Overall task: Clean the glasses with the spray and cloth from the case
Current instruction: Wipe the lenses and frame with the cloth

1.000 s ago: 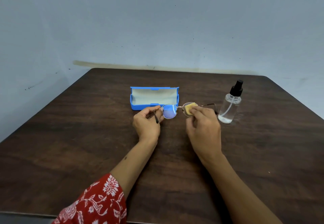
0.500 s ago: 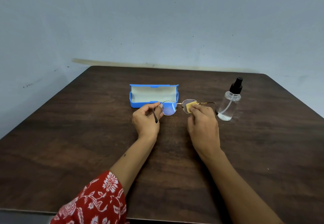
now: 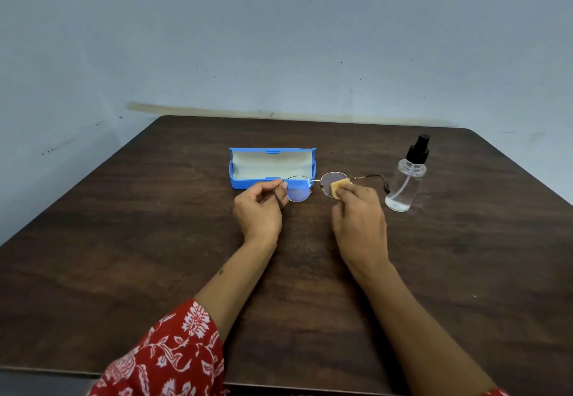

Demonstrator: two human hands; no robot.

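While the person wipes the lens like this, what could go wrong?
1. The left hand pinches the glasses only at one end, so pressure from the cloth in the right hand may twist the thin frame.
2. The spray bottle stands upright close beside the right hand; the outstretched temple arm nearly reaches it, so a wide wipe might knock it over.

I see round, thin gold-rimmed glasses [image 3: 311, 187] held above the table, a small yellow cloth [image 3: 338, 187] against one lens. The open blue plastic case [image 3: 245, 175] lies behind; the clear spray bottle with black nozzle [image 3: 406, 178] stands upright alongside.
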